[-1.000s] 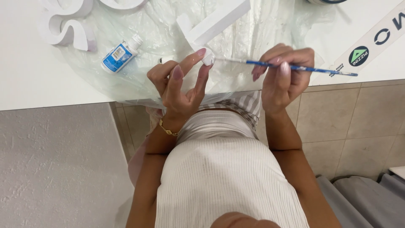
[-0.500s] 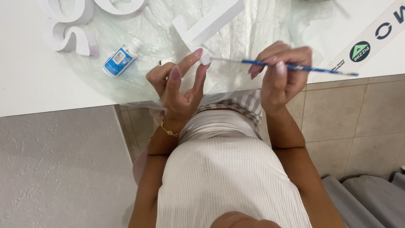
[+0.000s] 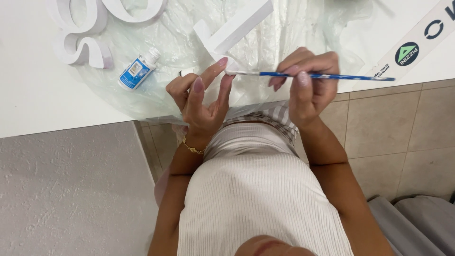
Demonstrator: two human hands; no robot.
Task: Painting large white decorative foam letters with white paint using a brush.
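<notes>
While the right hand [image 3: 308, 87] is gripping a blue-handled paintbrush [image 3: 313, 75] w/ fingers pinched round the shaft, the brush tip is being pressed against the left hand [image 3: 201, 102], fingers spread & released, nothing grasped. Brush is being held level, just above the table edge [image 3: 57, 118]. A small blue-labelled paint bottle [image 3: 138, 70] is lying on clear plastic sheeting [image 3: 175, 42], near white foam letters [image 3: 80, 33].

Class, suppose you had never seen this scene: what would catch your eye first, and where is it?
At the centre, the right hand holds a blue paintbrush level, its tip meeting the raised fingers of the left hand over the table edge. Behind them, white block letters and a small blue-labelled bottle lie on clear plastic sheeting covering the white table.
</notes>
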